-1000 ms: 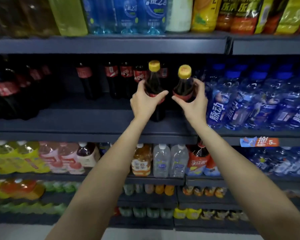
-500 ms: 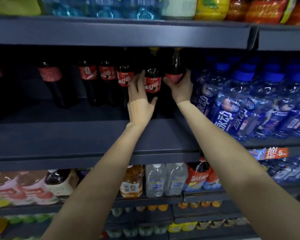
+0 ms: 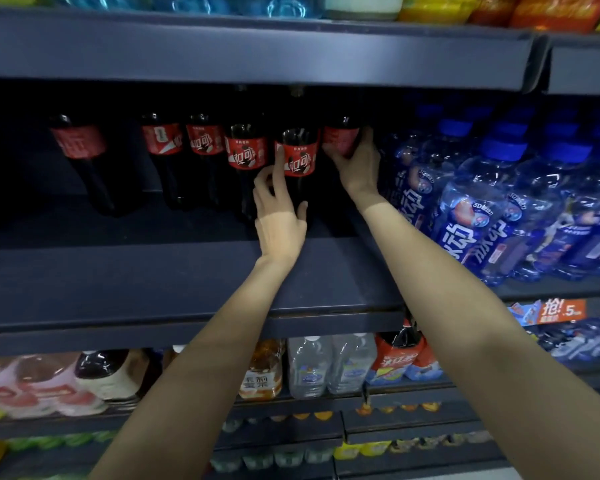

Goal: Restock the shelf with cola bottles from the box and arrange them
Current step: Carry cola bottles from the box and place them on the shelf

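Shelf (image 3: 153,278): dark blue board, bare front, dim aisle.
Cola bottles (image 3: 205,157): rowed at back (red labels).
Left hand (image 3: 279,216): gripping a cola bottle (image 3: 297,161).
Right hand (image 3: 359,164): wrapped round the next bottle (image 3: 340,138).
Water bottles (image 3: 471,216): blue, rightward.

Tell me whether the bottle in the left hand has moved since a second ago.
Yes. The cola bottle in the left hand went deeper onto the shelf, joining the cola row.

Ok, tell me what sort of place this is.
Most likely a shop's drinks aisle: tiered dark shelves, rows of cola bottles beside blue-capped water bottles, and an orange price tag.
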`<action>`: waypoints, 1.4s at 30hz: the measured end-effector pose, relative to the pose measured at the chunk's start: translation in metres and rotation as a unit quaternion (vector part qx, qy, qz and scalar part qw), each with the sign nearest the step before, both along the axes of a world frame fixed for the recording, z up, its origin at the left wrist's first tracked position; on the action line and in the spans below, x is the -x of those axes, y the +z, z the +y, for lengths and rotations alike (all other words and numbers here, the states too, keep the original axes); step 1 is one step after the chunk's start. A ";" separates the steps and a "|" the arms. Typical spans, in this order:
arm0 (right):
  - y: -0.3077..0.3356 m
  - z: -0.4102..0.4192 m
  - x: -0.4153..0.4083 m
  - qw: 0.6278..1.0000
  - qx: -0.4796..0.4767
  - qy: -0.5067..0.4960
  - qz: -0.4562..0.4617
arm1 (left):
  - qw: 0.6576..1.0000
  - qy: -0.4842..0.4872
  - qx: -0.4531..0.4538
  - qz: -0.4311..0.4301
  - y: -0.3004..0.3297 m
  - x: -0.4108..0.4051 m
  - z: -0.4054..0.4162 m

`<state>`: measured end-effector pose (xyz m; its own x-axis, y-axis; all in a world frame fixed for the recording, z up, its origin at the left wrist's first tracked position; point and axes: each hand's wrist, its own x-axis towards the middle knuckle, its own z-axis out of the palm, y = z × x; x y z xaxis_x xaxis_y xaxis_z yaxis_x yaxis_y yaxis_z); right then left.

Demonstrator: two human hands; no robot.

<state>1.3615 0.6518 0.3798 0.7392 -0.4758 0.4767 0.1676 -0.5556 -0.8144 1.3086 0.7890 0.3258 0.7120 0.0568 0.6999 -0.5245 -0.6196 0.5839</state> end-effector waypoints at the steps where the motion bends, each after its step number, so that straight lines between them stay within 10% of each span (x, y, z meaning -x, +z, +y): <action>1: -0.002 0.000 0.002 1.000 0.025 0.002 0.018 | 1.000 0.009 -0.002 -0.007 -0.001 0.001 -0.001; 14: -0.013 0.008 0.141 0.995 0.100 0.012 -0.002 | 0.972 -0.102 0.096 0.187 0.017 0.077 0.024; 27: -0.129 -0.041 0.430 0.967 0.217 -0.131 -0.031 | 0.932 -0.304 0.105 0.164 -0.041 0.312 -0.040; 31: -0.181 -0.076 0.542 0.956 0.182 -0.182 0.144 | 0.869 -0.375 -0.063 0.316 -0.111 0.367 -0.085; 35: -0.222 -0.109 0.646 0.915 0.039 -0.216 0.337 | 0.712 -0.441 -0.274 0.474 -0.164 0.416 -0.150; 42: -0.279 -0.184 0.796 0.792 -0.200 -0.310 0.486 | 0.574 -0.532 -0.413 0.466 -0.230 0.520 -0.288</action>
<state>0.5659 0.4681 0.1008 0.2296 -0.8608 -0.4542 -0.8510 0.0488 -0.5229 0.7882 0.5012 0.0960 0.1229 -0.8344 -0.5373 -0.5608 -0.5051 0.6560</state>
